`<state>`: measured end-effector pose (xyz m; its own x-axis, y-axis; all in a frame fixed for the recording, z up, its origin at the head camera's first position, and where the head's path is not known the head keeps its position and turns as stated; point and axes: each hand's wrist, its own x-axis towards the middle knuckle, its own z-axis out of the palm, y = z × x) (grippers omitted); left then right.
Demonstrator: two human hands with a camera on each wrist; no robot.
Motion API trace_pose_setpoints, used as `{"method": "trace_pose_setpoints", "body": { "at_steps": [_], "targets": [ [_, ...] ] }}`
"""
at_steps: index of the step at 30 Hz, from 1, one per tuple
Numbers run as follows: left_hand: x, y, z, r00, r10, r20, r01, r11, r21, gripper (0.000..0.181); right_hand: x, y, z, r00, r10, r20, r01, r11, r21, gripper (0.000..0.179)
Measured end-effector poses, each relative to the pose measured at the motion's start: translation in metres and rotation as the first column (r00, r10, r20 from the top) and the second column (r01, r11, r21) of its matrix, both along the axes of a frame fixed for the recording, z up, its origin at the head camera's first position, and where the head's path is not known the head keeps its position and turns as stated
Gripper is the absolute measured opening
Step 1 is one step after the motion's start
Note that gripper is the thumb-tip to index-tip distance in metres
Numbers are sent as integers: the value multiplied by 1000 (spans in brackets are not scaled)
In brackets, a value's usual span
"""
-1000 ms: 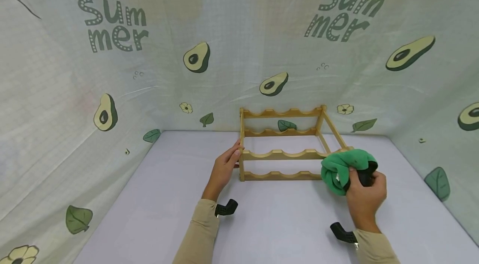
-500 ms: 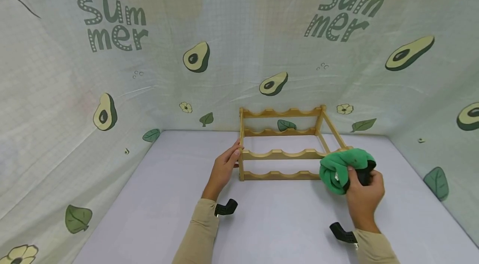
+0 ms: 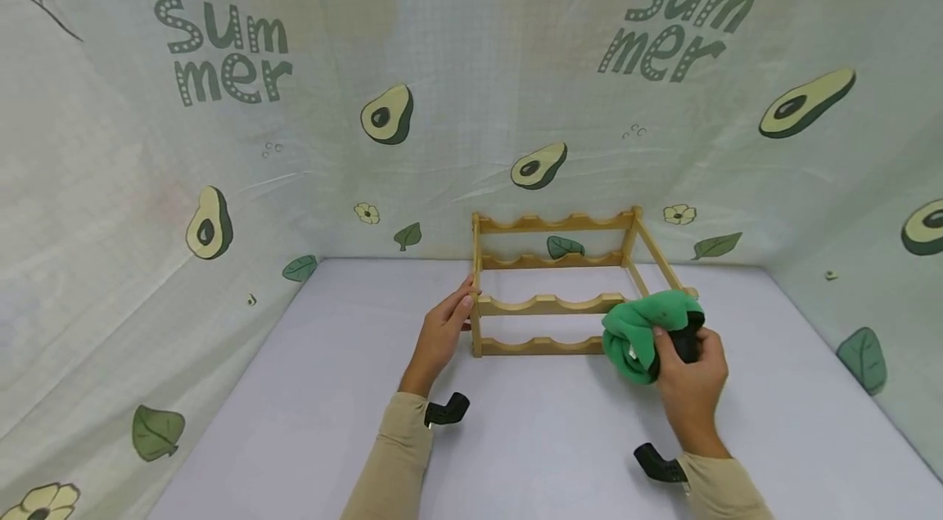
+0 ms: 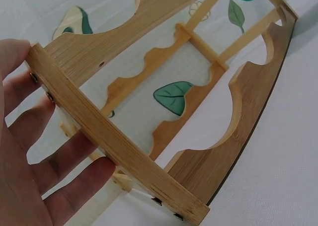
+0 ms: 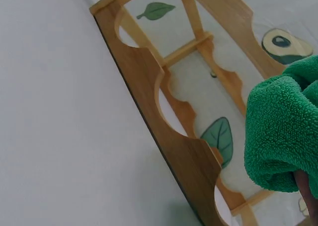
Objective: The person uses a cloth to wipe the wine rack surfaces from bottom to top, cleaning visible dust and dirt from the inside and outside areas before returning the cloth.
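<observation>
A wooden wine rack (image 3: 545,306) with scalloped rails stands at the back of the white table. My left hand (image 3: 439,332) is at its left side; in the left wrist view the spread fingers (image 4: 82,181) press against the outer face of the end post (image 4: 114,131). My right hand (image 3: 691,377) grips a bunched green terry cloth (image 3: 635,336) with a black part (image 3: 685,340) near the thumb. The cloth is at the right front corner of the rack, covering the right ends of the front rails. Whether it touches the wood is hard to tell.
White table surface (image 3: 530,438) spreads in front of the rack. A pale curtain (image 3: 457,53) printed with avocados and leaves closes in the back and both sides. Black wrist cameras (image 3: 447,409) sit on both forearms.
My right hand and the green cloth have shifted left along the front of the rack, mostly in the last half second. My left hand and the rack have stayed in place.
</observation>
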<state>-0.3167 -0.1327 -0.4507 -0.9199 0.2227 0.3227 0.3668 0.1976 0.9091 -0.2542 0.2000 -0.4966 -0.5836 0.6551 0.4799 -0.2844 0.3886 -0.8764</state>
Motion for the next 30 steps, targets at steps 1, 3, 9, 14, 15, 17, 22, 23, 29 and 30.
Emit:
{"method": "trace_pose_setpoints", "body": {
  "at_steps": [1, 3, 9, 14, 15, 17, 22, 23, 29, 30],
  "targets": [
    [0, 1, 0, 1000, -1, -2, 1, 1000, 1, 36, 0, -3, 1, 1000, 15, 5, -15, 1000, 14, 34],
    [-1, 2, 1, 1000, 1, -7, -1, 1000, 4, 36, -2, -9, 3, 999, 45, 14, -46, 998, 36, 36],
    [2, 1, 2, 1000, 29, -7, -29, 1000, 0, 35, -3, -24, 9, 995, 104, 3, -104, 993, 52, 34],
    [0, -1, 0, 1000, 23, -1, -23, 1000, -12, 35, -4, -37, 15, 993, 115, -14, -114, 992, 49, 29],
    [-3, -1, -3, 1000, 24, 2, -24, 1000, -14, 36, -3, -41, 17, 993, 113, -13, -113, 993, 46, 29],
    [-9, -1, -11, 1000, 30, 7, -30, 999, -16, 37, -2, -48, 22, 993, 114, -8, -114, 993, 41, 28],
    [-21, -2, -29, 999, 45, 5, -45, 999, -5, 39, -4, -59, 22, 990, 140, -7, -140, 990, 31, 28],
    [-22, -2, -31, 999, 43, 1, -43, 999, -1, 39, -5, -60, 19, 989, 148, -6, -148, 989, 29, 29],
    [-18, 0, -29, 999, 29, -18, -29, 1000, 5, 42, -12, -74, 7, 980, 201, -7, -200, 979, 35, 30],
    [-14, 0, -25, 1000, 25, -18, -25, 1000, 2, 41, -12, -78, 7, 978, 208, -11, -208, 978, 35, 30]
  ]
}}
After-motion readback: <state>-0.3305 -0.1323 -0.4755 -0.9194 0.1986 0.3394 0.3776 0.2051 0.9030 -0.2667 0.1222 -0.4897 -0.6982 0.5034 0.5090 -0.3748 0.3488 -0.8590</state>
